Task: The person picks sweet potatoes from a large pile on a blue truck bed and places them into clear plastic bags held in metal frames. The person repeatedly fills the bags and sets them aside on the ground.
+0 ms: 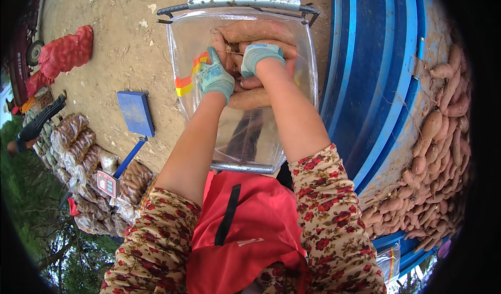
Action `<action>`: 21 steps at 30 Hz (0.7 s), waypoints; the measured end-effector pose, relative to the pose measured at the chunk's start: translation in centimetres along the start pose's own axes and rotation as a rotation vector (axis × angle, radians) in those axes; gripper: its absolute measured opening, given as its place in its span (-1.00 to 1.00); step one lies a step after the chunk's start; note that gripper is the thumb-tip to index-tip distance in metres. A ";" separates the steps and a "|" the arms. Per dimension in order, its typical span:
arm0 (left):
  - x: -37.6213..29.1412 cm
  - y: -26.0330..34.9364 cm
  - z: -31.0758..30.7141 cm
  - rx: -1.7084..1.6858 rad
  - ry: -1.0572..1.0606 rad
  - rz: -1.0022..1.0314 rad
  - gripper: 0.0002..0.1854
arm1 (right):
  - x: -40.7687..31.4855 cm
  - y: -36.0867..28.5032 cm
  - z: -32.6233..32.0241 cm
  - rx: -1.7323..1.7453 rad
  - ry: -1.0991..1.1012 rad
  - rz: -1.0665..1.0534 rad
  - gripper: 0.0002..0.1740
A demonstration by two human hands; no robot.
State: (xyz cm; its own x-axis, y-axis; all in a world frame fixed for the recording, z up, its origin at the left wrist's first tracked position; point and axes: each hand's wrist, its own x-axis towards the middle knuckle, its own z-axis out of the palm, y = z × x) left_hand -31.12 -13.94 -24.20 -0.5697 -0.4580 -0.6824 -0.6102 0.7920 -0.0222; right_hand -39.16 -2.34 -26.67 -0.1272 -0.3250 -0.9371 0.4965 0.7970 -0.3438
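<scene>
A clear plastic bag hangs open on a metal frame, with several sweet potatoes inside. Both my hands wear light green work gloves and reach into the bag. My left hand lies at the bag's left side by an orange and yellow stripe, index finger pointing away from me, beside the sweet potatoes; whether it grips anything is not visible. My right hand rests with curled fingers over the sweet potatoes at the right; its fingertips are hidden, so a hold cannot be made out.
A blue corrugated metal wall stands on the right, with a large pile of sweet potatoes beyond it. On the left are a blue platform scale, filled bags, a red mesh sack and a person in dark clothes.
</scene>
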 end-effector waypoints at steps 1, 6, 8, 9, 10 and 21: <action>-0.2 -0.3 0.2 0.027 -0.024 -0.012 0.08 | 0.8 -0.1 0.0 0.192 -0.093 0.089 -0.58; -0.8 -0.2 1.3 -0.052 -0.035 -0.121 0.08 | 2.9 0.5 0.0 -0.276 0.142 -0.096 -0.58; -0.8 0.0 1.5 -0.017 0.002 -0.188 0.10 | 2.3 0.8 -0.2 -0.314 0.100 -0.162 -0.44; -0.6 0.2 0.9 -0.068 -0.012 -0.130 0.10 | 1.8 0.7 -0.8 -0.264 0.098 -0.132 -0.45; -0.9 -0.2 0.1 -0.113 -0.037 -0.075 0.10 | 1.2 0.6 -1.1 -0.211 0.094 -0.099 -0.47; 0.3 -1.2 5.8 0.153 0.131 0.006 0.11 | -0.8 -1.0 -0.9 -0.338 0.264 -0.205 -0.63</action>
State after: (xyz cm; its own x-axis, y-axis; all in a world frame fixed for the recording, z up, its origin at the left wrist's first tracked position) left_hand -27.33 -12.69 -28.57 -0.6456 -0.4941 -0.5822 -0.5215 0.8423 -0.1366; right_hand -40.33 -2.44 -25.66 -0.4295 -0.3874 -0.8158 0.1369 0.8650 -0.4828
